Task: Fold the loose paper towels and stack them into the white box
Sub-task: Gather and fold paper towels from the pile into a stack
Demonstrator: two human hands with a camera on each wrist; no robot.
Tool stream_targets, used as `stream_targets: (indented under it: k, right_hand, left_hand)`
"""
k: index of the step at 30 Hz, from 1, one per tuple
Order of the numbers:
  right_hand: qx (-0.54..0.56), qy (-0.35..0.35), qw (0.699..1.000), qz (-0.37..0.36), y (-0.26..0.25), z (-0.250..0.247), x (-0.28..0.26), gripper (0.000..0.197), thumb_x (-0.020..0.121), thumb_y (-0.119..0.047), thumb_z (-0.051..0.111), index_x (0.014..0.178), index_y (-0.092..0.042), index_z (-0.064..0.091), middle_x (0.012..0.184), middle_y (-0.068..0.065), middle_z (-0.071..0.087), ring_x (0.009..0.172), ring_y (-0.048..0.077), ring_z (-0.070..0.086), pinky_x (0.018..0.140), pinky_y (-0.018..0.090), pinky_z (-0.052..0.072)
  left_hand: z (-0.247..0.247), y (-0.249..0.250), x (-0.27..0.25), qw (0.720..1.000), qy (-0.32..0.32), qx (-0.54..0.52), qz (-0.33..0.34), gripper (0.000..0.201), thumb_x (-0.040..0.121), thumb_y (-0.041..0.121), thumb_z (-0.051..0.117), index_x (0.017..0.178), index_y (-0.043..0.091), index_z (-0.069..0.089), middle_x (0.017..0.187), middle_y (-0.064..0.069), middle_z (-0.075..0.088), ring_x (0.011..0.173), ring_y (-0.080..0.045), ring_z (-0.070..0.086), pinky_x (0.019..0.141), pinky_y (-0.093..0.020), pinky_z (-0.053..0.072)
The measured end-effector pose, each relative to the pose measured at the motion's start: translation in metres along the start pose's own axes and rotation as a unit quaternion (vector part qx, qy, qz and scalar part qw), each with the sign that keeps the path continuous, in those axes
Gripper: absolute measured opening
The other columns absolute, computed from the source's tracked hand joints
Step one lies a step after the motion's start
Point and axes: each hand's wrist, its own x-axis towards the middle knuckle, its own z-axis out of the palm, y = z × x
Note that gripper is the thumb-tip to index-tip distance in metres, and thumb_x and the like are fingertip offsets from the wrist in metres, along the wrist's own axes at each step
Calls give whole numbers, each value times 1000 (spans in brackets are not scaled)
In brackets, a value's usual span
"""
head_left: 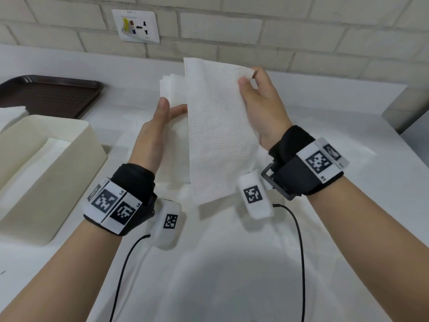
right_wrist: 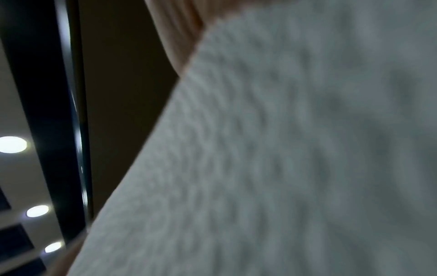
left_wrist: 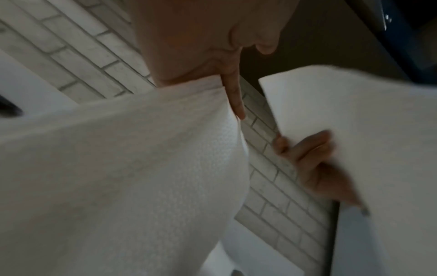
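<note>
Paper towel hangs btwn hands, right hand pinching top corner.

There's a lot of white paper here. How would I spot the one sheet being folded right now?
Start at the white box on the left of the counter, then look right to the two hands. The paper towel hangs upright between them, its top corner pinched by the right hand, with the left hand flat at its side. Unlike the pile behind, it is lifted off the counter.
</note>
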Motion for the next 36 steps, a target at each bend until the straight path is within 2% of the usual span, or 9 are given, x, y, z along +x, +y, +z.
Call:
stream_targets:
  k: [3,5,9,13,18,23,29,33,36]
  right_hand:
    - [-78,64,995,-5,8,5,1,22,100,-19,33,81,-29,39,65,-2,40,58,10,37,57,23,34]
    - [-113,95,989,-8,12,6,0,22,100,-20,32,80,-29,34,60,-7,34,49,4,30,51,18,30]
    - [-106,109,988,-10,14,6,-11,15,96,-23,46,102,-18,32,74,-9,38,57,-3,39,55,8,36]
    - [-114,4,990,80,19,-5,-31,58,85,-33,63,130,-15,30,113,-3,49,97,6,53,86,18,46]
    - [-99,-6,989,109,29,-9,-48,41,93,-15,53,128,-11,33,112,-7,50,103,9,51,88,23,42]
    - [-91,36,987,126,38,-9,-51,34,95,-7,43,126,-10,29,91,-17,47,95,12,50,78,21,40]
    - [-126,-4,982,141,42,-20,-56,57,85,-3,60,130,-12,27,109,-8,46,99,9,47,82,18,39]
    - [-159,33,981,110,45,-21,-58,47,86,5,50,126,-9,30,87,-16,47,81,8,51,58,0,40]
    - [-164,88,982,41,39,-19,-59,35,88,10,39,114,-11,30,86,-15,44,77,6,49,59,0,38]
  left_hand:
    - [10,-2,1,998,-32,-50,-9,54,65,63,57,104,28,67,118,3,65,115,-13,58,107,-37,38]
    - [20,-3,-1,998,-52,-40,18,26,78,34,70,101,25,66,104,7,69,101,-10,64,94,-30,47]
    - [31,-4,1,997,-19,-11,69,25,88,2,59,105,20,60,101,7,66,96,-12,65,91,-32,52]
    - [31,-7,7,996,-19,-54,72,45,82,7,60,124,18,46,125,-4,56,115,-19,56,99,-40,47]
    - [39,-15,10,996,-78,-38,-20,82,87,-1,57,144,29,7,125,6,52,117,-16,54,99,-37,45]
    - [42,-24,10,968,-199,16,-153,34,86,-1,58,116,14,54,104,1,68,94,-19,66,77,-28,57]
    - [50,-29,17,987,-116,103,-42,38,86,1,55,122,10,44,120,-11,59,108,-28,58,96,-47,46]
    - [59,-30,15,977,-182,112,-16,62,86,1,57,135,15,22,123,-7,54,108,-22,56,92,-33,48]
    - [73,-24,11,974,-172,134,54,57,89,-5,46,135,8,16,109,10,46,101,-9,51,76,-7,44]
